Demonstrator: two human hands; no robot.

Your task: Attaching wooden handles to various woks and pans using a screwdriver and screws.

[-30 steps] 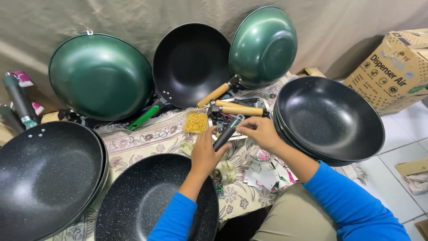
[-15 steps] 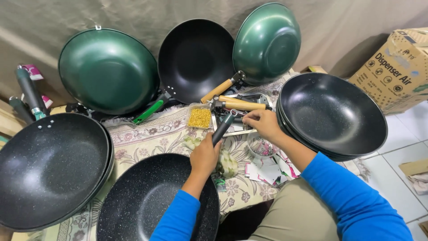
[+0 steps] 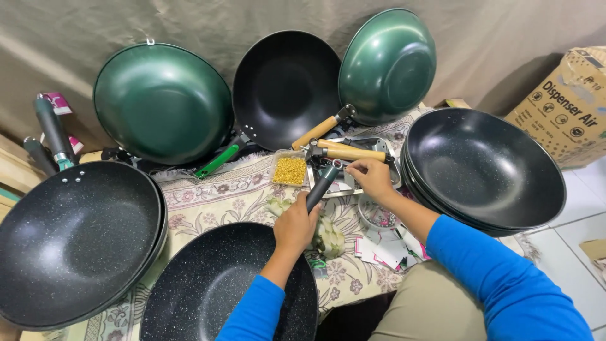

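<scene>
While the left hand (image 3: 297, 226) clamps a dark pan handle (image 3: 320, 187) upright over the speckled black wok (image 3: 208, 290), the right hand (image 3: 372, 179) pinches at its metal tip, prob. steadying it. Woks ring the floral cloth (image 3: 214, 202); little free room, w/ a tub of gold screws (image 3: 290, 170) just beyond.

left hand (image 3: 295, 228): handle (image 3: 322, 187) now tilted steeper, tip raised closer to tray (image 3: 381, 144)
right hand (image 3: 372, 177): moved up from handle's side to its top end, fingertips pinching there
view: shifted slightly, pans sit further right
</scene>
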